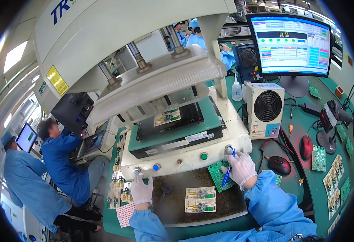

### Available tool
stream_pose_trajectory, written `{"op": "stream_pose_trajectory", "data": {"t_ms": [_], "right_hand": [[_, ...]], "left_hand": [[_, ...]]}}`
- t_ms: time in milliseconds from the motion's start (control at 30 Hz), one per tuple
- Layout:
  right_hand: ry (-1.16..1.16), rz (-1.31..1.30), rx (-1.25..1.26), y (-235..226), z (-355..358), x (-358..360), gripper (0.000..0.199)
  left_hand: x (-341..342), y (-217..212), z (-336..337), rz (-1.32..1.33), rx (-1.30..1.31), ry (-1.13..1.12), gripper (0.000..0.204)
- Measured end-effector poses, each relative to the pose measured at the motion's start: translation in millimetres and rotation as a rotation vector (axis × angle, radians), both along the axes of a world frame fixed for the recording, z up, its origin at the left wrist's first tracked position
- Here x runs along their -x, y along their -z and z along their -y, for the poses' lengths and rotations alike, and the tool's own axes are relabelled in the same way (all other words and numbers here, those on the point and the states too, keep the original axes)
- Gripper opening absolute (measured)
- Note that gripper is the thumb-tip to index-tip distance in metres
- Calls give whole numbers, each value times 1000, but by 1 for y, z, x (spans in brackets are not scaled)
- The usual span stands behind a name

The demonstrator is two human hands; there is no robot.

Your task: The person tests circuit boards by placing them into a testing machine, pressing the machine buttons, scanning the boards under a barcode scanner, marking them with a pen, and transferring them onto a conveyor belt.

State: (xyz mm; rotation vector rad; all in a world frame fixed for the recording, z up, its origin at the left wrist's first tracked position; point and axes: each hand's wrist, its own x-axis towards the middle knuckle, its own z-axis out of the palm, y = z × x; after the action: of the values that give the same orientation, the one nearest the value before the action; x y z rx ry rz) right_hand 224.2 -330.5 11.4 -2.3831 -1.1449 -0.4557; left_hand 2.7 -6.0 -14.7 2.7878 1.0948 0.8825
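My left hand point(141, 190), in a white glove, reaches a fingertip to a pale button point(137, 170) at the left front of a test press point(177, 162). Its thumb stands apart and it holds nothing. My right hand point(242, 168), also gloved, grips a blue pen point(227, 172) and touches the pale button point(229, 149) at the right front. Beneath that hand lies a green circuit board point(216, 176), partly covered. A cream board panel point(200, 200) rests on the dark tray between my hands. Inside the press, another board point(167, 117) sits on the black fixture point(193, 115) under the raised plate point(156, 86).
A brush point(166, 189) lies on the dark tray point(173, 215). To the right are an ionizer fan point(267, 111), a black mouse point(281, 164), a red mouse point(306, 147), a scanner point(333, 115), a monitor point(292, 44) and several boards. Two people point(70, 161) work at the left.
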Motion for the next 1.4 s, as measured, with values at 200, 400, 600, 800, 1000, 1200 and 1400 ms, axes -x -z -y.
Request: {"op": "stream_pose_trajectory", "data": {"t_ms": [200, 400, 600, 800, 1000, 1200, 1400], "right_hand": [[8, 23, 7, -4, -1, 1, 34], [6, 3, 54, -4, 0, -2, 38], [31, 99, 86, -8, -6, -10, 49], [-375, 24, -17, -17, -24, 71, 61], [-325, -199, 295, -4, -43, 102, 47], [-385, -198, -33, -4, -25, 117, 35], [-166, -201, -396, -28, 50, 115, 38]], "left_hand": [[2, -1, 0, -21, -5, 8, 35], [2, -4, 0, -50, -56, -6, 33], [2, -15, -1, -89, 67, 40, 38], [14, -54, 45, -184, -23, 119, 48], [21, -66, 109, -124, -34, 311, 37], [14, -54, 135, -245, 339, 358, 41], [-51, -106, 217, -269, 1288, 712, 44]]}}
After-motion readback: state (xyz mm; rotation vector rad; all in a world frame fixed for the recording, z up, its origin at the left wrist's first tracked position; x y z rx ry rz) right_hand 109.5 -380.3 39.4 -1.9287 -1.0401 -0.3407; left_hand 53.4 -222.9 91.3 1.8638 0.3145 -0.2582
